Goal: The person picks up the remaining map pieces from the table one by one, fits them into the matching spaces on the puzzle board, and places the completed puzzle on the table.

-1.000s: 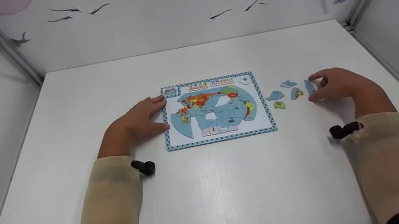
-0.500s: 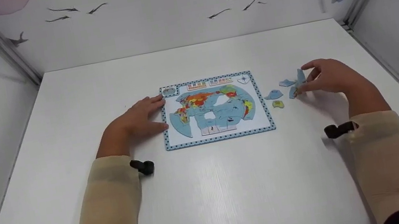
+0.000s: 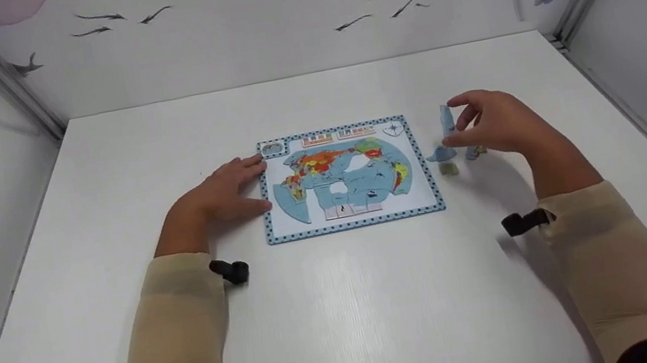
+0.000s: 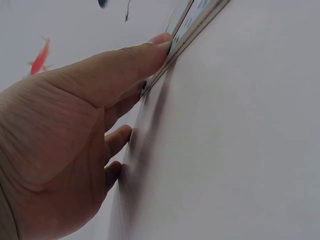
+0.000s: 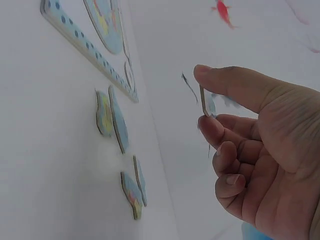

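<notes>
A world-map puzzle board (image 3: 292, 232) with a dotted blue border lies flat on the table, many blue and coloured pieces set in it and white gaps between them. At its left edge my left hand (image 3: 218, 195) rests with fingers extended; in the left wrist view the thumb (image 4: 145, 57) touches the board's rim. My right hand (image 3: 496, 121) pinches a slim pale-blue puzzle piece (image 3: 445, 119) between thumb and fingers, held upright above the table, right of the board. The right wrist view shows this piece (image 5: 204, 100) edge-on.
Loose puzzle pieces lie right of the board: a blue one (image 3: 442, 153), a yellow-green one (image 3: 449, 169) and a multicoloured one (image 3: 475, 152). Another thin blue piece (image 5: 140, 180) shows in the right wrist view. White walls (image 3: 271, 37) with painted fish enclose the table.
My right hand has lifted the slim blue piece off the table at the far right and carried it left, over the loose pieces toward the board. The left hand stays at the board's edge.
</notes>
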Tool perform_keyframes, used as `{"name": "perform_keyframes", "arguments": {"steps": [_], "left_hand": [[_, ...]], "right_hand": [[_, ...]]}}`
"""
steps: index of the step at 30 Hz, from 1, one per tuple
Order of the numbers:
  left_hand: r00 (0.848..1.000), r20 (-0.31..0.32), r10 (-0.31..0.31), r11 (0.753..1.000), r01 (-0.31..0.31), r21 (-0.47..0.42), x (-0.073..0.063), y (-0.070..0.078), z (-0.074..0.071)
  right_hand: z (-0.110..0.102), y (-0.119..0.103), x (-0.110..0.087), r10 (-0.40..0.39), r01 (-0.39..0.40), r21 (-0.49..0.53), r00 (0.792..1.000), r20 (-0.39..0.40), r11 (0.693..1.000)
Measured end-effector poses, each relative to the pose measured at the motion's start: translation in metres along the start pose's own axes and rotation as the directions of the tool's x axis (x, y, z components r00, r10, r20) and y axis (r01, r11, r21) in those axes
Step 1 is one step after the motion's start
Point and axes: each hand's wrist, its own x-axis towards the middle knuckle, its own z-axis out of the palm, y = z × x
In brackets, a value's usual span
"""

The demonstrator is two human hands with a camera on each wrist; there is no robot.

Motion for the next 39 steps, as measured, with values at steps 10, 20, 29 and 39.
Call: {"name": "perform_keyframes", "arguments": {"steps": [10, 20, 29, 39], "left_hand": [[1.000, 0.002, -0.028, 0.999, 0.028, -0.021, -0.005, 0.002, -0.002], [0.999, 0.004, -0.041, 0.999, 0.041, -0.026, -0.005, 0.004, -0.002], [0.999, 0.002, -0.040, 0.999, 0.040, -0.016, -0.005, 0.007, -0.002], [1.000, 0.003, -0.029, 1.000, 0.029, -0.007, -0.004, 0.007, -0.001]], "right_hand": [[0.040, -0.072, -0.012, -0.060, 0.059, 0.074, 0.998, 0.016, 0.996], [0.080, -0.119, -0.014, -0.165, 0.160, 0.115, 0.986, 0.034, 0.980], [0.105, -0.155, -0.021, -0.188, 0.181, 0.154, 0.982, 0.033, 0.971], [0.133, -0.163, -0.022, -0.165, 0.156, 0.107, 0.983, 0.086, 0.982]]}}
